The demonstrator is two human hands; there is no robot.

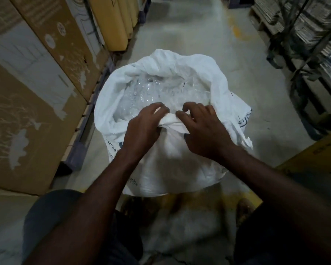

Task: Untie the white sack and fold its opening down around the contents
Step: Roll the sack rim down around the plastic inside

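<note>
The white sack (170, 155) stands on the concrete floor (208, 31) at the centre of the frame, its mouth open and untied. The rim is rolled outward on the near side and slumps in loose folds on the far side. Clear crumpled plastic contents (161, 92) fill the interior, visible through the opening just above centre.

The left hand (143, 127) grips the near rim of the sack, fingers curled over the rolled edge. The right hand (203, 129) grips the same rim just beside it, fingers curled over the fabric, thumb toward the left hand. The two hands sit close together, not touching.

Printed cardboard cartons (36, 83) line the left of the frame, standing on a pallet (88, 119). Shelving stacked with flat bundles (304, 25) occupies the upper right. A yellow surface (317, 155) shows at the right edge.
</note>
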